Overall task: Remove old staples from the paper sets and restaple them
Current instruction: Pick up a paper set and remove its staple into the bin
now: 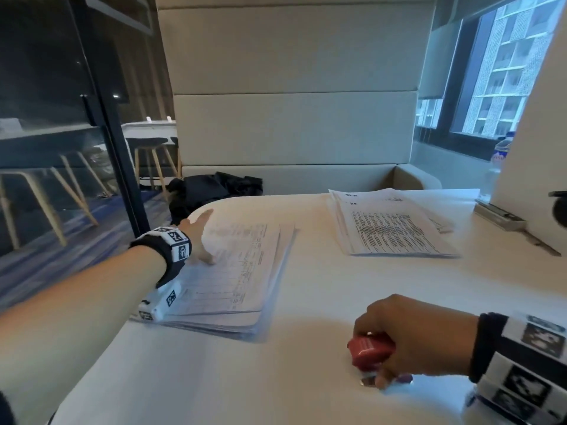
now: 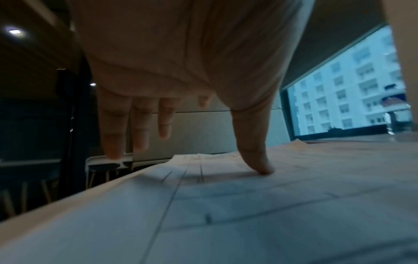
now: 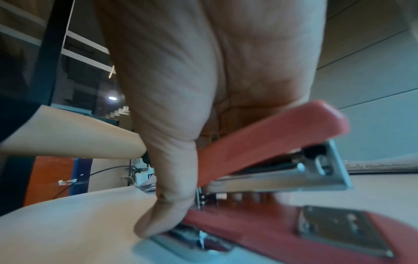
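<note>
A stack of printed paper sets (image 1: 233, 277) lies at the left of the white table (image 1: 306, 302). My left hand (image 1: 199, 237) is spread over its far left part, fingers straight, with the thumb (image 2: 255, 160) pressing on the top sheet (image 2: 248, 205). A second stack of paper sets (image 1: 389, 225) lies at the back right. My right hand (image 1: 411, 338) grips a red stapler (image 1: 369, 351) near the front right; in the right wrist view the stapler (image 3: 282, 142) is held at its hinge end, its jaw gaping, base on the table.
A grey metal strip (image 1: 503, 220) lies by the white partition at the far right. A black garment (image 1: 214, 188) sits on the bench behind the table. A water bottle (image 1: 501, 148) stands on the window sill. Stools stand behind the glass wall at left.
</note>
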Available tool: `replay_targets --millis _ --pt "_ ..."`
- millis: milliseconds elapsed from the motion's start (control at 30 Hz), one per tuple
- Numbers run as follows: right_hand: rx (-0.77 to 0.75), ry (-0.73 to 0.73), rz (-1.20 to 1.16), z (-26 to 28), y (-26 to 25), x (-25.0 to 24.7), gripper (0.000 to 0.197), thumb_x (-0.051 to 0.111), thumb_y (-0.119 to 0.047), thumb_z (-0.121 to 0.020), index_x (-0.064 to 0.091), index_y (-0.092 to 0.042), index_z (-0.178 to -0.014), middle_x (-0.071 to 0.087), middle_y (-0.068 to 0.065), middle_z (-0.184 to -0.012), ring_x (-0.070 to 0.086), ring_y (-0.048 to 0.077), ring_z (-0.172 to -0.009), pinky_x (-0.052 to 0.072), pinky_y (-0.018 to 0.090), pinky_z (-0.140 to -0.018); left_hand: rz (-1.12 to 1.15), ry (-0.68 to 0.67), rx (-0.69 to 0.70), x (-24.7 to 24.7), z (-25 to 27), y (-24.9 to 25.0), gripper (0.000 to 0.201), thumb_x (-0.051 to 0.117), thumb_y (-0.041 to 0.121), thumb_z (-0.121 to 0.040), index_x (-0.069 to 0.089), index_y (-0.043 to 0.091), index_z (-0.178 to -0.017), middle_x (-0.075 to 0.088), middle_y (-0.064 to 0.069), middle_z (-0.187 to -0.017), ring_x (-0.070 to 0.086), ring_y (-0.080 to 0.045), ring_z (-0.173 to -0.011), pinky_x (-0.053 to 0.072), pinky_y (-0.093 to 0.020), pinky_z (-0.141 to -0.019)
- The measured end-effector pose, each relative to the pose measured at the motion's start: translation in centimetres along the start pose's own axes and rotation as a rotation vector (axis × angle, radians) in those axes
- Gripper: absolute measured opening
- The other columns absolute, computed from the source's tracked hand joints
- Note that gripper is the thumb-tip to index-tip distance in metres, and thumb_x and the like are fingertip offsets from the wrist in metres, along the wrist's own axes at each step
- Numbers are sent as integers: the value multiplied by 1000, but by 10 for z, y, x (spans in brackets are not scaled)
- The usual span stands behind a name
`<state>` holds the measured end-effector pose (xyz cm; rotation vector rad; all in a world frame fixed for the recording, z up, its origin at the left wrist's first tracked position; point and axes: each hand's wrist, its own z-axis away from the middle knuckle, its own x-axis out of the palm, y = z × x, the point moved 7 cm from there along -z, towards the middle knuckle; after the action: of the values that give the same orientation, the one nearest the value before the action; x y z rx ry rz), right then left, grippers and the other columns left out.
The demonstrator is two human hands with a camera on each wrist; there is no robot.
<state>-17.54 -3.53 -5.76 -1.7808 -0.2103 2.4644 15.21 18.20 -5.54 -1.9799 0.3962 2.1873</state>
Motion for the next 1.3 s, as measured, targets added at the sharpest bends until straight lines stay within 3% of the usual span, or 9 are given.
replay_targets --millis 167,400,500,667,767,833,933,1067,1300 --pt "44 -121 41 -4 6 -19 66 71 -66 -68 52 -37 -124 58 -15 -114 53 5 -99 45 26 -87 -261 -195 36 7 5 27 66 72 37 -82 45 17 -139 48 -5 -140 52 -24 -120 42 -25 -86" --pt "280 108 67 -69 91 -83 68 62 -59 -83 47 -21 -137 49 -6 -140 46 17 -126 33 33 -107 -165 -106 199 -4 13 113 60 60 37 -90 42 10 -141 45 -7 -144 45 -24 -128 35 -26 -100" --pt "424 44 152 -85 125 -76 81 60 -57 -86 30 -14 -148 36 2 -152 36 23 -138 29 35 -112 -19 -138 301 -2 23 164 62 60 40 -90 43 10 -141 47 -7 -142 48 -24 -125 37 -27 -99" --pt "467 -123 221 -89 144 -58 65 54 -58 -89 44 -11 -133 54 1 -114 52 19 -101 37 35 -94 289 -289 313 14 32 227 55 60 52 -86 50 8 -117 58 -16 -126 60 -31 -111 52 -40 -93" --pt "413 -151 278 -77 138 -62 65 49 -55 -93 42 -11 -140 50 1 -132 47 22 -120 33 39 -105 385 -319 280 25 35 251 73 55 57 -87 42 3 -135 56 -12 -125 59 -30 -111 52 -41 -92" --pt "365 -214 293 -65 130 -64 64 46 -53 -95 37 -17 -147 40 1 -150 37 22 -137 25 42 -112 495 -327 254 29 36 262 74 57 51 -89 36 0 -138 53 -11 -115 58 -29 -109 54 -38 -88" --pt "282 -332 262 -50 115 -57 58 47 -51 -96 42 -20 -145 45 3 -148 41 26 -135 29 44 -113 725 -329 165 33 33 266 52 68 36 -85 44 5 -118 51 -11 -98 55 -27 -92 52 -43 -91" --pt "216 -363 281 -38 100 -51 54 47 -46 -98 39 -24 -147 46 1 -147 42 22 -135 27 39 -110 907 -372 69 42 31 261 69 81 25 -65 49 2 -123 62 -17 -114 62 -36 -104 51 -52 -90" --pt "219 -327 291 -26 91 -49 57 50 -43 -96 32 -34 -149 31 -7 -156 23 19 -145 12 46 -117 751 -222 324 30 54 274 50 68 -6 -72 62 10 -118 67 -21 -110 65 -39 -100 51 -51 -87"
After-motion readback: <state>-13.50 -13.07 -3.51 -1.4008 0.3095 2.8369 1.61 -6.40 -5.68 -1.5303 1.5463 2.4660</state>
